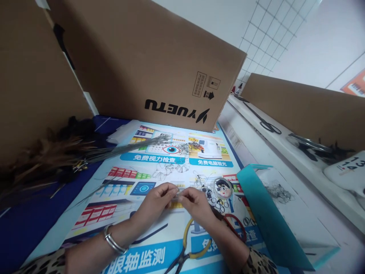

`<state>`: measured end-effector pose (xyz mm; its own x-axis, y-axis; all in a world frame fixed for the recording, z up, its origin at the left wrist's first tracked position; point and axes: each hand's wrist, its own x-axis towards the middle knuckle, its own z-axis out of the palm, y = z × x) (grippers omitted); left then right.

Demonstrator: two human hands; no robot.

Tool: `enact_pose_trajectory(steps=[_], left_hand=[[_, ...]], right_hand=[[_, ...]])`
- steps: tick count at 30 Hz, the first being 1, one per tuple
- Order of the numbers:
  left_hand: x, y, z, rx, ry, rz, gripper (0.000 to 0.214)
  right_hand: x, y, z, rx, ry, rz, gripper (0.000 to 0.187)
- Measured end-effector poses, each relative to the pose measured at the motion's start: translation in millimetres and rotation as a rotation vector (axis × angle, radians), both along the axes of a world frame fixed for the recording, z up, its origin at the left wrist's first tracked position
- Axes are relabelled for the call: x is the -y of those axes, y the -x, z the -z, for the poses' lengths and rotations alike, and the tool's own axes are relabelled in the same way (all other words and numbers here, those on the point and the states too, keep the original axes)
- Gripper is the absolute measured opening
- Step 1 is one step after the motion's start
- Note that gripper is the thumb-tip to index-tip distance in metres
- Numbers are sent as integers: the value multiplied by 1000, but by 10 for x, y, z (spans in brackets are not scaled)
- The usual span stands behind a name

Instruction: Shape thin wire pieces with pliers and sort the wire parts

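Note:
Over the middle of the printed table sheet (134, 205), my left hand (159, 199) and my right hand (196, 203) meet at the fingertips. Each hand is pinched closed on a small, thin piece, perhaps a wire, too fine to name for certain. Yellow-handled pliers (184, 249) lie open below my right hand. Scissors with red handles (235, 224) are partly hidden under my right forearm. Right of my hands lie dark rings and loops of wire (219, 203) and a round clear container (223, 188). Loose wire loops (168, 170) are scattered just beyond my fingers.
A bundle of long thin wires (131, 146) points left toward brown feathers (42, 156). Large cardboard panels (128, 64) stand behind and left. At right is an open teal-edged box (273, 217) holding tangled wire; black scissors (269, 126) lie on a white ledge.

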<state>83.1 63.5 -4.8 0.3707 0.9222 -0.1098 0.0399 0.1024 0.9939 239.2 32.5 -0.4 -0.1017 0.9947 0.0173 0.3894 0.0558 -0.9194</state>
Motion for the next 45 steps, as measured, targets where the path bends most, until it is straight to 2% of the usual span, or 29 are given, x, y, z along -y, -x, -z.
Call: enact_pose_trajectory(steps=[3,6,7,10,13,18,23,27,30,38,41,45], left_hand=[[-4,6,13,-34,-12,2,28],[-16,13,45,-76,-32,20,28],[-21,14,53,-83,-34,28,28],[-28,12,61,-91,-28,50,29],[-25,9,47,-89,-28,70,29],[-22,13,38,-114,-25,78,30],[-28,12,55,-127,-8,110,30],[-21,10,51,-122,-7,140,31],[-16,10,40,-123,-20,148,31],[-18,14,76,-130,-15,171,30],[-19,12,74,-139,-24,172,31],[-23,4,62,-134,-33,172,30]], right_hand=[[2,-23,-85,202,-56,-89,11],[-63,-221,-231,402,-108,-202,10],[-101,-325,-285,472,-118,-182,13],[-241,-664,-406,715,-135,-5,17],[-369,-884,-410,842,-89,12,19],[-477,-866,-254,880,-102,-101,28],[-493,-791,-166,893,-151,-116,30],[-451,-775,-177,874,-146,-119,14],[-407,-759,-222,895,-124,-131,9],[-360,-843,-347,884,-79,-124,14],[-364,-825,-337,868,-79,-78,13],[-366,-724,-258,849,-107,-126,17]])
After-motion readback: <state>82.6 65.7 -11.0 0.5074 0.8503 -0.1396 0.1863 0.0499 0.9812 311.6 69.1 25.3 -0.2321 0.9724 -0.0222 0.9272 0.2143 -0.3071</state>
